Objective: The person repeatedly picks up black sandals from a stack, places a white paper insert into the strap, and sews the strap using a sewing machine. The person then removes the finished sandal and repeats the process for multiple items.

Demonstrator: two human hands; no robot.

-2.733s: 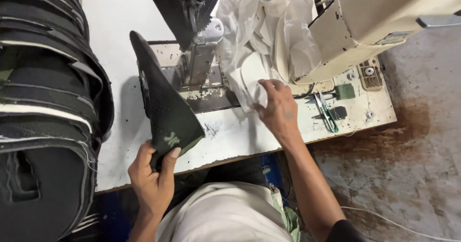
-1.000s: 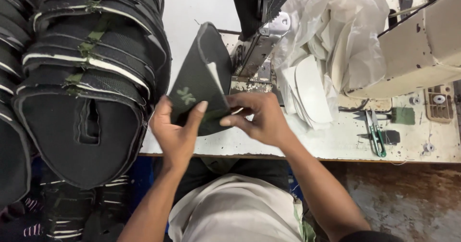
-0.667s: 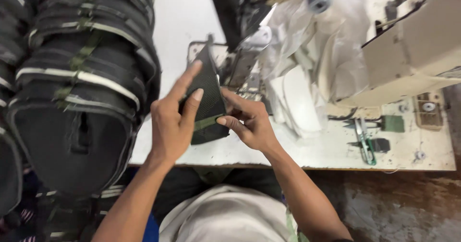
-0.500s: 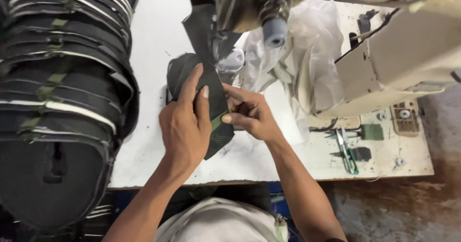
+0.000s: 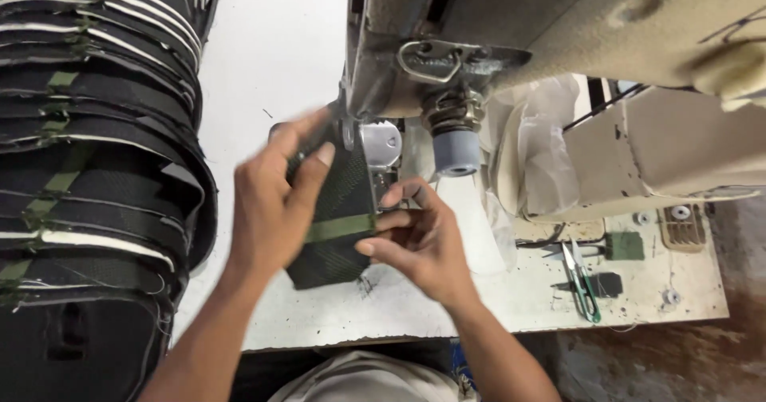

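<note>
Both hands hold a black mesh fabric piece [image 5: 339, 210] with a green strap across it, just under the head of a beige sewing machine [image 5: 574, 27]. My left hand [image 5: 267, 202] grips its left side with fingers stretched up along it. My right hand [image 5: 419, 238] pinches its right edge at the green strap. The upper end of the piece sits by the machine's metal foot area [image 5: 379, 142], partly hidden behind the machine head.
A tall stack of black padded pieces with white and green trim [image 5: 88, 130] fills the left side. On the white table [image 5: 279, 59] lie thread snips with green handles [image 5: 581, 278], pale cut fabric pieces [image 5: 527, 162] and small bobbins [image 5: 680, 212].
I brought the black piece from the table's left side up to the sewing machine. My right hand left the white pieces and joined on the black piece. The view moved closer.
</note>
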